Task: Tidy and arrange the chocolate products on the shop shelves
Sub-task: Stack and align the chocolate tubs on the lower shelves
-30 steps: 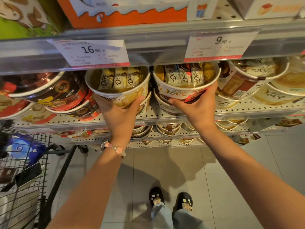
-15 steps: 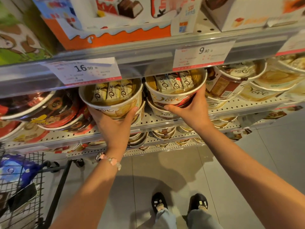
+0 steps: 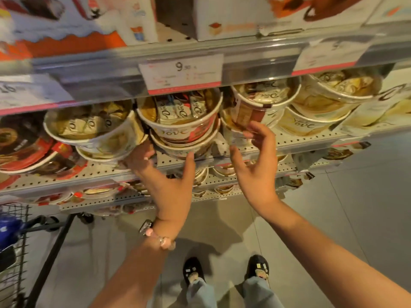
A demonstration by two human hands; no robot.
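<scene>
Round Dove chocolate tubs lie tilted on a perforated metal shelf. One cream tub sits at the left and a second tub with a red patch leans beside it. My left hand is spread below and between these two, fingertips near the left tub's lower edge, thumb up toward the second tub's stack. A brown-sided tub lies further right. My right hand hangs open just in front of it, fingers spread, holding nothing.
More cream tubs fill the shelf's right end. Red and brown round tins lie at the left. Boxed chocolates stand on the shelf above, behind price tags. A shopping trolley stands at the lower left. My shoes show on the floor.
Both hands have let go of the two tubs they held from below. They moved right, the right hand toward the brown-sided tub. The view has swung right and is blurred.
</scene>
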